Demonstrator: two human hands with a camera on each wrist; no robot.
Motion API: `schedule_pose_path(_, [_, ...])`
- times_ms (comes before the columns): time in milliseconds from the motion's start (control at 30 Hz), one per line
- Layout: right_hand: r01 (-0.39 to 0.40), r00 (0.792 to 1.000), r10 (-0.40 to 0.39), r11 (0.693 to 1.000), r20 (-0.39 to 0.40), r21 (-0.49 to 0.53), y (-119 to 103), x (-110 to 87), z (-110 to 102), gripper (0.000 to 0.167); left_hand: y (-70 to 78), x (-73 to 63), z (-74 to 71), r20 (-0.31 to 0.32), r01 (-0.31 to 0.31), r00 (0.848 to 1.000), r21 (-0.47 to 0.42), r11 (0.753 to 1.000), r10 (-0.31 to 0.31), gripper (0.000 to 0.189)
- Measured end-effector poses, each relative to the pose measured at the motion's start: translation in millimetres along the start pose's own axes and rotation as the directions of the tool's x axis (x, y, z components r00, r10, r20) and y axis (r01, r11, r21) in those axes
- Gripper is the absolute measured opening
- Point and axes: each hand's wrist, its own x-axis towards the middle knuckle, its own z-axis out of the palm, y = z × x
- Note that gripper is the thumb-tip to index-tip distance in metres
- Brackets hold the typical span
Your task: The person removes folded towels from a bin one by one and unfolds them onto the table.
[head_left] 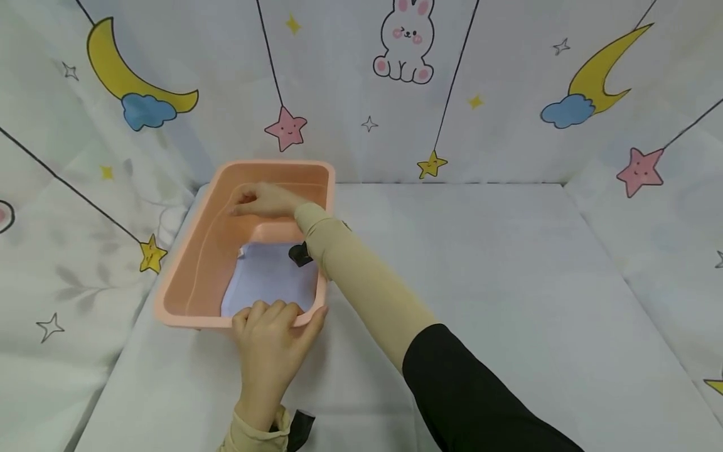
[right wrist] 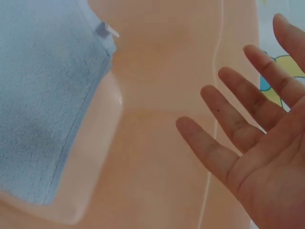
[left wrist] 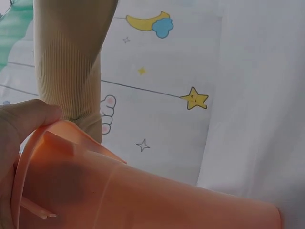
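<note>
A peach plastic basin [head_left: 198,263] stands on the left of the table, tilted towards me in the head view. My left hand [head_left: 267,345] grips its near rim, fingers over the edge and thumb [left wrist: 40,114] along the outside. Inside the basin, a pale blue towel [head_left: 271,276] lies flat on the bottom. Its fuzzy weave and a small white tag [right wrist: 108,29] at one corner show in the right wrist view. Over the basin's far part is my right hand [head_left: 271,199], its fingers [right wrist: 233,114] spread and holding nothing, away from the towel.
A white cloth covers the table [head_left: 480,282]. Behind and beside it hang white curtains [head_left: 339,75] printed with moons, stars and a rabbit. Black wrist cameras [head_left: 300,254] sit at both wrists, the right one overlapping the towel in the head view.
</note>
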Motion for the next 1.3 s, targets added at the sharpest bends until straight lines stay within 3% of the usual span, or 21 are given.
schedule_pose_path(233, [-0.102, 0.995, 0.102, 0.994, -0.005, 0.044, 2.5, 2.7, -3.1, 0.019, -1.0, 2.4, 0.2, -0.015, -0.021, 1.0, 0.016, 1.0, 0.021, 0.051])
schedule_pose_path(367, [-0.175, 0.985, 0.175, 0.984, 0.003, 0.003, 2.4, 6.0, -1.5, 0.033, -3.3, 3.2, -1.5, -0.023, -0.017, 1.0, 0.018, 1.0, 0.018, 0.053])
schedule_pose_path(433, [-0.227, 0.973, 0.227, 0.974, 0.047, -0.013, 3.1, 4.7, -1.8, 0.034, -3.7, 2.8, -1.0, -0.034, -0.018, 0.999, 0.013, 1.0, 0.018, 0.053])
schedule_pose_path(567, [-0.306, 0.934, 0.312, 0.95, 0.171, -0.063, 4.5, -3.4, -4.5, 0.019, -2.7, 0.0, 2.4, -0.081, -0.034, 0.996, -0.001, 0.999, 0.033, 0.054])
schedule_pose_path(667, [-0.358, 0.904, 0.368, 0.93, 0.218, -0.082, 3.8, -7.5, -6.2, 0.051, -1.8, -1.4, 3.9, -0.099, -0.041, 0.994, 0.002, 0.999, 0.041, 0.055])
schedule_pose_path(767, [-0.416, 0.876, 0.433, 0.901, 0.211, -0.122, 1.8, -7.7, -7.1, 0.063, -1.5, -0.8, 4.0, -0.104, -0.041, 0.994, 0.006, 0.999, 0.042, 0.056])
schedule_pose_path(967, [-0.525, 0.808, 0.565, 0.82, 0.169, -0.227, -1.9, -6.7, -5.4, 0.044, 0.5, -0.3, 3.7, -0.118, -0.04, 0.992, 0.004, 0.999, 0.04, 0.054])
schedule_pose_path(1133, [-0.618, 0.739, 0.662, 0.74, 0.126, -0.264, -8.2, -5.5, -3.9, 0.046, 1.3, -1.1, 4.7, -0.127, -0.038, 0.991, -0.011, 0.999, 0.036, 0.054])
schedule_pose_path(1200, [-0.63, 0.723, 0.679, 0.725, 0.128, -0.279, -10.7, -4.6, -2.3, 0.049, 1.4, -1.5, 5.1, -0.133, -0.038, 0.99, -0.013, 0.999, 0.036, 0.054])
schedule_pose_path(1267, [-0.62, 0.724, 0.674, 0.728, 0.144, -0.291, -12.0, -4.4, -0.7, 0.053, 1.6, -1.8, 5.6, -0.14, -0.042, 0.989, -0.013, 0.999, 0.04, 0.054])
schedule_pose_path(1300, [-0.59, 0.74, 0.654, 0.744, 0.159, -0.314, -12.2, -4.8, -0.2, 0.055, 1.7, -2.0, 5.8, -0.142, -0.044, 0.989, -0.013, 0.999, 0.041, 0.054])
